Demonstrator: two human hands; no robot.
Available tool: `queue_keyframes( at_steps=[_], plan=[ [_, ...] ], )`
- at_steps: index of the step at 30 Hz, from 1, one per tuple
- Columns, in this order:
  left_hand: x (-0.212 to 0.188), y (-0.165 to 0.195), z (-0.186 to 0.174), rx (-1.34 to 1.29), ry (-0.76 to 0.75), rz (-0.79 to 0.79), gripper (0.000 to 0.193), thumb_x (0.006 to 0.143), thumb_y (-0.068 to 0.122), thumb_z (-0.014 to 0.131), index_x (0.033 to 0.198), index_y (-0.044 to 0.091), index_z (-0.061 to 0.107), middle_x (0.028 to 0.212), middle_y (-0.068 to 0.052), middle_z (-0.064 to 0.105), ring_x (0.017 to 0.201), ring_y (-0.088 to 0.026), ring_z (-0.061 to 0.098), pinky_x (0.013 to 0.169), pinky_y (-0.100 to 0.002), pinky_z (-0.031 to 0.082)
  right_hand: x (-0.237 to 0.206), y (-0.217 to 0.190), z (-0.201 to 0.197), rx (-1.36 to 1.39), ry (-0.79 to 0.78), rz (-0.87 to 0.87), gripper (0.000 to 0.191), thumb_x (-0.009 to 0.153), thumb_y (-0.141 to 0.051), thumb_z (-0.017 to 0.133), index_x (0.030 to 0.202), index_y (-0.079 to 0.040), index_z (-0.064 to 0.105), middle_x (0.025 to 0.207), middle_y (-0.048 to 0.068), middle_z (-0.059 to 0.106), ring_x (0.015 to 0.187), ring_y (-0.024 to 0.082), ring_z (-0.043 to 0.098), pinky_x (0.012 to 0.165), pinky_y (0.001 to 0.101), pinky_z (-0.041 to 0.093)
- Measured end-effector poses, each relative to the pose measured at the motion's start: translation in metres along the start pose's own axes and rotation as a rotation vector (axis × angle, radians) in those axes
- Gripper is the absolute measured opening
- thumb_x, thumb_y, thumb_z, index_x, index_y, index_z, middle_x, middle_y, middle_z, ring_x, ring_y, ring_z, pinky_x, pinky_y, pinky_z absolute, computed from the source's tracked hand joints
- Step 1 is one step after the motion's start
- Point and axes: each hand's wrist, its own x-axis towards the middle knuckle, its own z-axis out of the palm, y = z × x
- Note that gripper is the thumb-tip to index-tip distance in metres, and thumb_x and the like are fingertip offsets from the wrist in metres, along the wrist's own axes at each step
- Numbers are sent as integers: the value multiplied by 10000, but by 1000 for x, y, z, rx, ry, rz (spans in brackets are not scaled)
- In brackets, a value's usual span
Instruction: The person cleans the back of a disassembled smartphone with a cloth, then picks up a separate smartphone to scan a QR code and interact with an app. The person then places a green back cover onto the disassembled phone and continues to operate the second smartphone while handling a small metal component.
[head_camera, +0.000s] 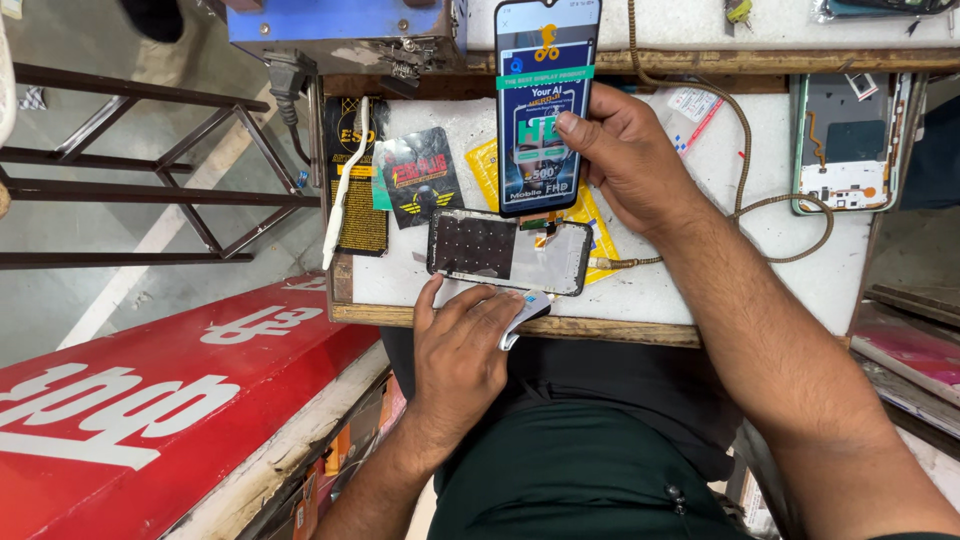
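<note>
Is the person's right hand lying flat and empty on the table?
No, the right hand is raised and holds an upright phone display panel with a blue printed film by its edge.

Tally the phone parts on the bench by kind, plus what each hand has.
Lit display screen, held up by right hand: 1
Open phone frame lying flat on the white bench: 1
Phone back housing at right: 1
Small white tool under left hand: 1
Total: 4
</note>
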Motion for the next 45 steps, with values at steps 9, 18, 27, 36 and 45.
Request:
queue_keyframes(
  at_steps=[9,18,27,36,45],
  plan=[
    [-3,-3,-5,-1,-5,-7,478,735,-118,651,1166,84,700,1140,-25,770,1139,-238,702,1192,-572,305,0,-2,1,13,3,6,320,1054,-285,680,1263,-44,648,1101,79,725,1017,114,704,878,295,601],
    [-8,-73,-44,-610,383,-777,428,1044,173,627,1440,39,532,901,-81,711,757,-99,634,631,-219,483,-1,-2,3,79,-5,38,300,1035,-241,680,1252,-38,638,1127,81,728,1060,142,719,963,345,611],
    [86,-111,-45,-838,258,-597,450,1055,202,611,1453,51,463,1024,-118,722,833,-152,690,641,-276,531,-7,4,1,152,-67,66,324,1019,-187,692,1272,6,636,1153,102,725,1067,162,706,976,352,579],
    [73,-35,-62,-524,206,-379,429,1032,155,684,1422,31,558,1218,-110,752,1144,-181,721,987,-317,562,-15,6,0,-74,-186,68,314,1017,-205,667,1228,28,662,1086,101,759,1010,155,715,926,343,600],
    [90,-14,-34,-680,135,-454,180,985,100,690,1123,-14,708,845,-23,750,721,-23,640,650,-208,536,-28,-23,26,-527,-235,-106,562,994,-238,712,1475,-15,528,1253,148,729,1190,209,677,1052,375,535]
  ],
)
